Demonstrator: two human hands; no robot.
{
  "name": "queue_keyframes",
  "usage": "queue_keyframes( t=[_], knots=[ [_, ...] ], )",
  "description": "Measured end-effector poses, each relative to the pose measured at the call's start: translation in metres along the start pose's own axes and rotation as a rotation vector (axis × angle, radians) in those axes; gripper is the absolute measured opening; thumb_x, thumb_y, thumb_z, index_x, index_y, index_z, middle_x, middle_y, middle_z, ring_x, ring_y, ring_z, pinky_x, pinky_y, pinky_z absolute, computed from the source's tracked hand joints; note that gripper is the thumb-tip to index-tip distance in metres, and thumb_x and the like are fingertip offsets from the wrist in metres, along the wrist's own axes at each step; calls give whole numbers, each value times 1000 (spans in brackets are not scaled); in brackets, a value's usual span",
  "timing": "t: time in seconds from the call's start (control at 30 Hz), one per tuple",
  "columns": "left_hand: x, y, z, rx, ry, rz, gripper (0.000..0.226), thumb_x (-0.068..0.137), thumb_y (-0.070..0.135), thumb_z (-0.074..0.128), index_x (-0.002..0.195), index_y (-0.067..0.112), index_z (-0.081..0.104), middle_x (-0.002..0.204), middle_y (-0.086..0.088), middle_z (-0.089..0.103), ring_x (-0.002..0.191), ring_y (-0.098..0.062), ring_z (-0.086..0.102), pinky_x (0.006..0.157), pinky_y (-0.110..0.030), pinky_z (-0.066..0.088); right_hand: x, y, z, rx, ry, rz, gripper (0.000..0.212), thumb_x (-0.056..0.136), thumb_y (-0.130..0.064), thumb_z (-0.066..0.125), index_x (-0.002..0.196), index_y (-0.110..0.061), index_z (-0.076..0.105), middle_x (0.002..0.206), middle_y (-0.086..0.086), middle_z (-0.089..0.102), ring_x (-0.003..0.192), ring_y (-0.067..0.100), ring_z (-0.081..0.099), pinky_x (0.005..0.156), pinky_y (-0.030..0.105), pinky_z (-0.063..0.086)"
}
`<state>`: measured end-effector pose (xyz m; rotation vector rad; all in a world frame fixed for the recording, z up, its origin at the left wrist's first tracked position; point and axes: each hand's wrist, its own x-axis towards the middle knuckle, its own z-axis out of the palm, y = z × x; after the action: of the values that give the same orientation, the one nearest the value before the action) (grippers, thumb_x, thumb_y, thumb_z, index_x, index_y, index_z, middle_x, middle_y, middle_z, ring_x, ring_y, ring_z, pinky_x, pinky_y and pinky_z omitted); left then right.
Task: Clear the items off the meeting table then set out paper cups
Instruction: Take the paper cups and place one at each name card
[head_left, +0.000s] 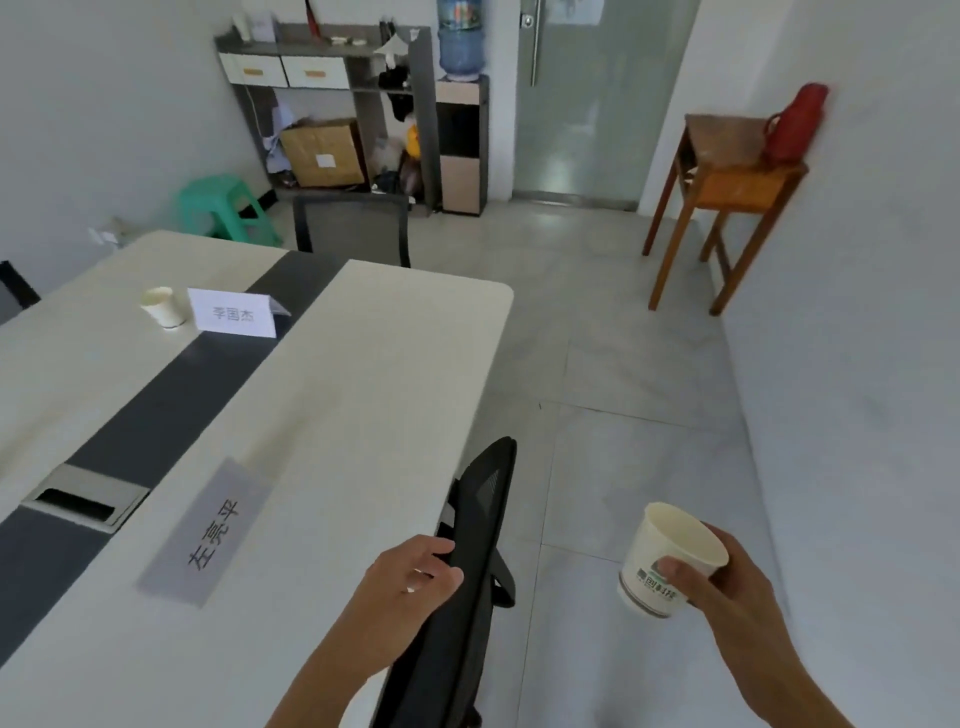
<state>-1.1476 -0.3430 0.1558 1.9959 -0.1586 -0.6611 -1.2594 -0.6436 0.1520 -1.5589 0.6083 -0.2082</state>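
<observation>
The right hand (727, 587) has its grip curled round a printed paper cup (670, 561), held over the floor (623, 364) beside the tabletop (363, 364); it looks light, thin-walled and crushable, so hold mid-wall gently. The left hand (410, 577) grips the mesh chair back (478, 519)

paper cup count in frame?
2. One cup stands on the table beside the far name card; the other cup is in the right hand. A pale shape on the far shelf is too blurred to tell.

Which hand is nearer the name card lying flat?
Left. The left hand grips the chair back just right of the name card; the right hand holds a paper cup farther right, over the floor.
</observation>
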Motion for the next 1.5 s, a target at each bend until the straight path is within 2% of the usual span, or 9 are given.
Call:
queue_keyframes(
  t=[0.23,0.53,0.63,0.8,0.93,1.2,1.3,1.43,1.5],
  knots=[
    [115,64,44,-84,12,-37,21,89,30,64,109,34,62,93,8,72,88,-4,68,87,-28,51,120,4,-59,-40,50,5,43,76,-2,78,102,-31,60,104,-4,69,79,-7,67,56,14,52],
    [221,128,84,-184,141,-100,22,86,35,67,108,36,64,90,5,72,87,-9,68,83,-29,53,312,-38,-79,-173,-211,-10,46,74,-9,81,109,-29,59,106,-4,69,90,7,67,69,21,49],
    [240,124,72,-228,235,-172,20,87,31,67,107,30,65,85,6,73,82,-10,70,75,-28,55,370,-52,-52,-218,-319,-36,48,73,-9,82,108,-33,59,105,-6,69,85,-1,66,64,19,50],
    [293,110,34,-327,436,-283,14,89,21,66,102,26,67,86,-3,74,81,-20,70,76,-35,54,457,-70,14,-271,-462,-72,50,71,-10,83,107,-35,60,104,-10,69,91,5,67,67,22,54],
    [347,124,-8,-361,479,-256,16,88,24,66,103,29,67,89,-2,74,85,-20,70,78,-35,54,515,-98,71,-296,-573,-96,52,68,-19,87,107,-39,59,101,-19,69,91,2,66,71,23,53],
    [393,147,-100,-376,753,-239,19,86,37,65,105,38,65,92,7,72,86,-12,68,76,-28,54,610,-142,187,-360,-882,-129,51,70,-11,85,111,-29,61,101,-10,73,90,9,69,74,26,51],
    [390,137,-105,-465,933,-338,16,88,31,65,104,35,65,90,5,73,84,-12,69,77,-29,54,646,-145,240,-400,-1053,-136,49,70,-14,85,109,-31,61,99,-8,73,92,13,69,73,28,53],
    [383,131,-83,-593,1172,-495,15,89,22,65,102,29,66,88,-3,74,83,-19,70,76,-36,54,677,-157,317,-463,-1276,-190,54,57,-41,86,104,-45,60,99,-16,70,87,4,67,69,26,53],
    [382,132,-69,-639,1253,-569,14,89,21,66,102,27,67,87,-6,74,82,-21,70,74,-35,54,685,-160,356,-499,-1389,-208,56,58,-38,89,106,-42,60,100,-15,71,90,5,67,73,29,54]
  ],
)
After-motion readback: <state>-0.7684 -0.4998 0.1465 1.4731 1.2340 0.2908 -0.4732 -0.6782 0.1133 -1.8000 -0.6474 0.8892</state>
